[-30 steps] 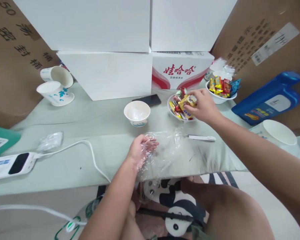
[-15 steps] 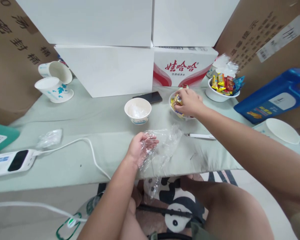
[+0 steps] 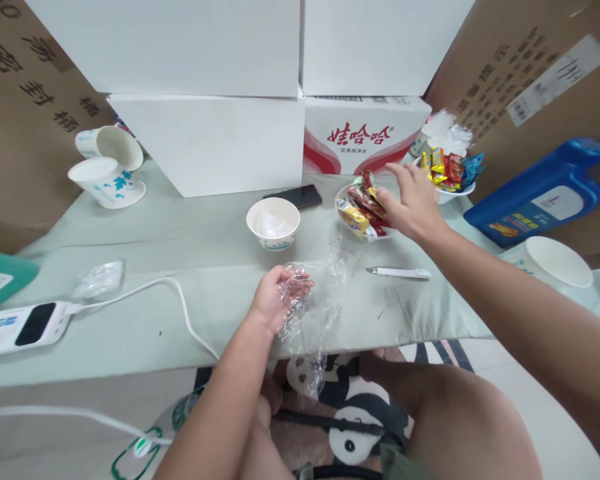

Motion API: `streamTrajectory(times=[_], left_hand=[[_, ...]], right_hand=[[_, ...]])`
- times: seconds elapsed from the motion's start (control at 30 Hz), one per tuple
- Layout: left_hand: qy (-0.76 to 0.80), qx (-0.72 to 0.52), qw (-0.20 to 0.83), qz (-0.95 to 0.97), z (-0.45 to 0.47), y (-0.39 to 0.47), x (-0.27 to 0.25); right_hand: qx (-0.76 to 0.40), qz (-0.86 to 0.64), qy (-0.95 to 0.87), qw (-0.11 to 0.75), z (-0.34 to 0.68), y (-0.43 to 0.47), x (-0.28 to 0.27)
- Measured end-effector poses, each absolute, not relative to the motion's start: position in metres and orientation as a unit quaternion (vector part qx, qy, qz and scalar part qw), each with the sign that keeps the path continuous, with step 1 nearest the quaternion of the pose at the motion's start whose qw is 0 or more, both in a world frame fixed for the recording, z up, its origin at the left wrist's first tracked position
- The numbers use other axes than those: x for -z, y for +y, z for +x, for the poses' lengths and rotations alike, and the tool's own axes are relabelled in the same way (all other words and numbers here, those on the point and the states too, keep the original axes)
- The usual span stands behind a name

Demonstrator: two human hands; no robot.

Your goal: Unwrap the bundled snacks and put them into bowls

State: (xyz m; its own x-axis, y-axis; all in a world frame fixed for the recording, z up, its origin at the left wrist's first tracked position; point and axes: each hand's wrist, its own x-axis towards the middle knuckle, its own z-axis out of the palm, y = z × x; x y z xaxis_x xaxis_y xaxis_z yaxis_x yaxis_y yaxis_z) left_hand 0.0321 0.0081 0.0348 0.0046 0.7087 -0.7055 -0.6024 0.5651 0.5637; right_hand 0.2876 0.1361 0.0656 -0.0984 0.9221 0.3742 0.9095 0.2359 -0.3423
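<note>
My left hand is at the table's front edge, its fingers curled round a crumpled clear plastic bag. Part of that bag spreads over the tabletop and part hangs below the edge. My right hand hovers at the right rim of a bowl of wrapped snacks, thumb and fingers apart. I see nothing held in it, though its palm side is partly hidden. Between the hands' reach, to the left, stands a paper bowl with clear plastic inside.
A second bowl of wrapped candies stands behind my right hand. A utility knife lies near the front, and a phone lies behind the paper bowl. A blue bottle leans at right. A white cable crosses the left side.
My right hand has risen out of the snack bowl and moved right, its fingers spreading, so the snacks now show. My left hand stays on the plastic bag.
</note>
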Motion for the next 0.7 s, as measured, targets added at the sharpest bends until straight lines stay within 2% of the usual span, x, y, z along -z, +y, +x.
streamTrajectory(times=[0.1,0.23,0.37,0.57,0.7], left_hand=[[0.532,-0.465,0.705,0.050,0.033,0.010,-0.033],[0.534,-0.475,0.697,0.048,0.037,0.012,-0.033],[0.539,-0.469,0.699,0.042,0.039,0.013,-0.034],[0.529,-0.468,0.707,0.040,0.036,0.013,-0.034],[0.530,-0.468,0.707,0.034,0.037,0.013,-0.034]], right_hand=[[-0.050,-0.644,-0.730,0.223,0.282,0.126,-0.063],[-0.027,-0.597,-0.769,0.228,0.257,0.119,-0.063],[-0.040,-0.603,-0.776,0.181,0.255,0.124,-0.073],[-0.038,-0.540,-0.812,0.219,0.307,0.131,-0.086],[-0.042,-0.480,-0.867,0.127,0.328,0.134,-0.084]])
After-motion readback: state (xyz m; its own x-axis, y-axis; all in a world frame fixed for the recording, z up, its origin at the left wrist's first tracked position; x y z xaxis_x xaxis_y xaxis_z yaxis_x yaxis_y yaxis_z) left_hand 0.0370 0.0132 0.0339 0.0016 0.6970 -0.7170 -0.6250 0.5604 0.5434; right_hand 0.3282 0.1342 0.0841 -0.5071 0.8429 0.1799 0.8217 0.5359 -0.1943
